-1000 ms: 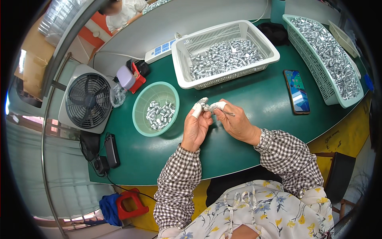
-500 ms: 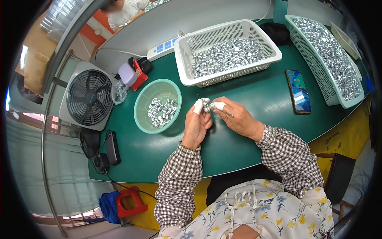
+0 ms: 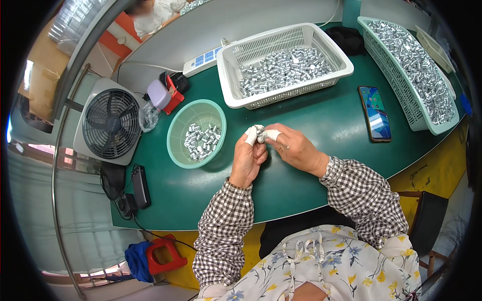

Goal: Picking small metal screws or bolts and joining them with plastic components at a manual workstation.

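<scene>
My left hand (image 3: 245, 163), white tape on its thumb and finger, pinches a small silvery metal part (image 3: 260, 133) above the green table. My right hand (image 3: 301, 153), also with a white-wrapped finger, is closed and meets the same part from the right. A thin metallic tip shows between its fingers; the rest of that piece is hidden. Left of my hands stands a round pale green bowl (image 3: 193, 114) with several loose metal parts (image 3: 202, 141). Behind them is a white plastic basket (image 3: 241, 104) holding a layer of similar parts (image 3: 286, 70).
A long pale green basket (image 3: 399, 90) heaped with metal parts stands at the right, beside a phone (image 3: 375, 114). At the left are a fan (image 3: 113, 123), a red container (image 3: 174, 99) and a black box (image 3: 141, 186). A power strip (image 3: 203, 61) lies along the back partition.
My right hand has turned slightly at the metal part, and the thin piece in its fingers shows less. My left hand keeps its hold. The whole view has shifted a little.
</scene>
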Demonstrator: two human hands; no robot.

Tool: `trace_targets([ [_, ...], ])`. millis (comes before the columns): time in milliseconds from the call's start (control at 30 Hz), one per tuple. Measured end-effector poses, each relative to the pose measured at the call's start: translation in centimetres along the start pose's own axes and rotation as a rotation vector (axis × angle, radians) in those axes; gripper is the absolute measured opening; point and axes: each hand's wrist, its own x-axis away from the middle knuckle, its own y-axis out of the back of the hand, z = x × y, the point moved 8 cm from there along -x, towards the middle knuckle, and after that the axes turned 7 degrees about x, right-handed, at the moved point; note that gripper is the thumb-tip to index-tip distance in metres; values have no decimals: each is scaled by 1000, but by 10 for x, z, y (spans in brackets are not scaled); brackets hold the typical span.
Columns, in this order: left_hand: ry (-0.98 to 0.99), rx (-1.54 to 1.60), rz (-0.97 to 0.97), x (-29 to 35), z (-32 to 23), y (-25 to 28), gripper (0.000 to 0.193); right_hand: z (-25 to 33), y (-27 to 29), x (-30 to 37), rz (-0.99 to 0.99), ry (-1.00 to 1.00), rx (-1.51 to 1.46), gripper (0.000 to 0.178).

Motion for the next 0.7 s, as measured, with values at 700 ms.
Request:
trace_targets([
  [700, -28, -153, -35, 2, -4, -2, 18, -8, -1, 2, 12, -80, -37, 10],
])
